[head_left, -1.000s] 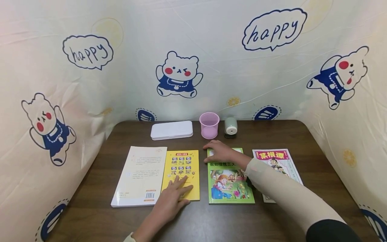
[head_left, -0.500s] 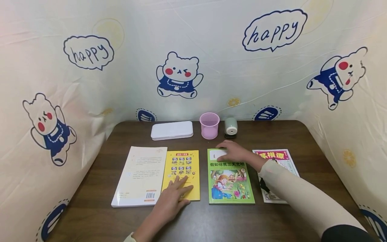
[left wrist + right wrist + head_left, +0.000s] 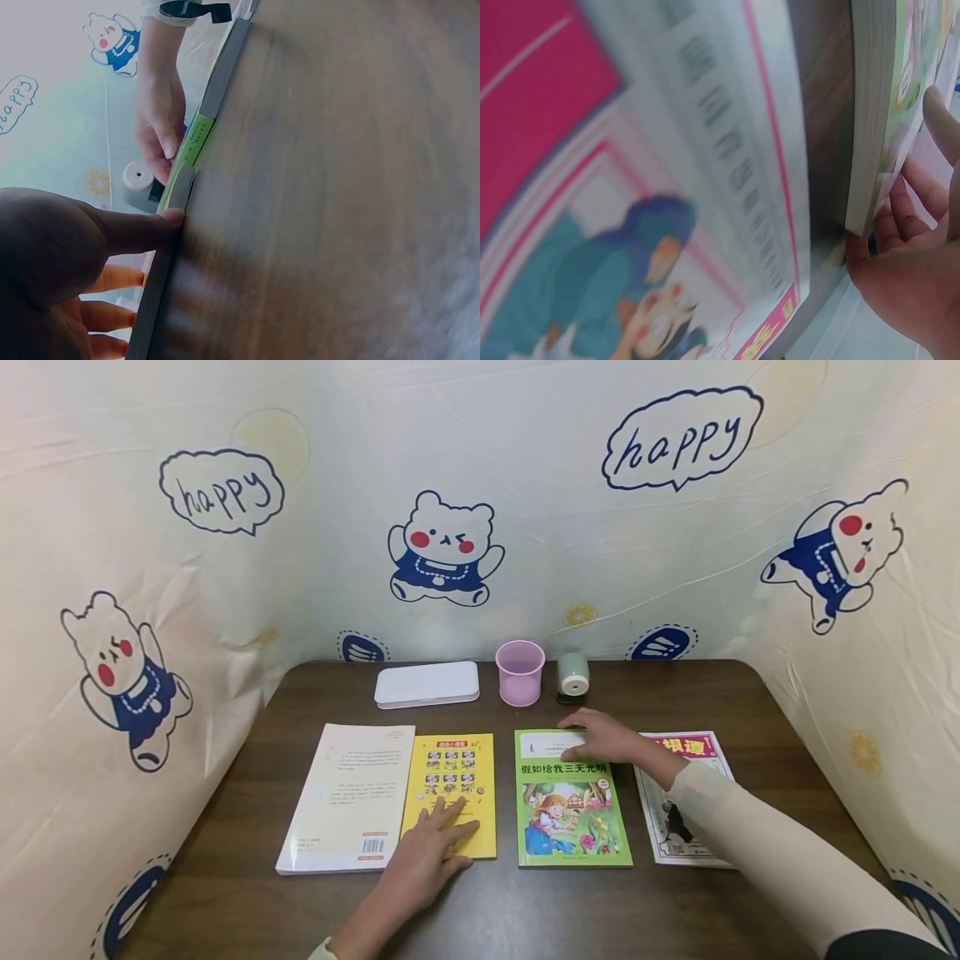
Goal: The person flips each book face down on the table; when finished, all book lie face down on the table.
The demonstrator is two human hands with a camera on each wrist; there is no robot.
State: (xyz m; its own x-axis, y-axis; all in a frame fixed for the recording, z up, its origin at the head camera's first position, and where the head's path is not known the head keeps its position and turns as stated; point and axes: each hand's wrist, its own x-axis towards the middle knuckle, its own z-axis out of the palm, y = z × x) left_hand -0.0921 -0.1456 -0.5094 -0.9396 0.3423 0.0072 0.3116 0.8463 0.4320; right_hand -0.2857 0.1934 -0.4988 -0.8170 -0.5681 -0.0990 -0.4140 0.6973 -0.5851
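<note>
We rest our left hand (image 3: 423, 852) on the yellow book (image 3: 453, 760), fingers spread — our right hand (image 3: 606, 740), fingers loose and relaxed, touches the green book's (image 3: 572, 818) top edge.

Four books (image 3: 573, 818), one cup (image 3: 520, 678).

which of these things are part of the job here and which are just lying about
Likely part of the job:
yellow book, left grip resting on it
green book, right grip at its far right corner

Seemingly just lying about:
white book
pink and white book
white case
pink cup
pencil sharpener
</note>
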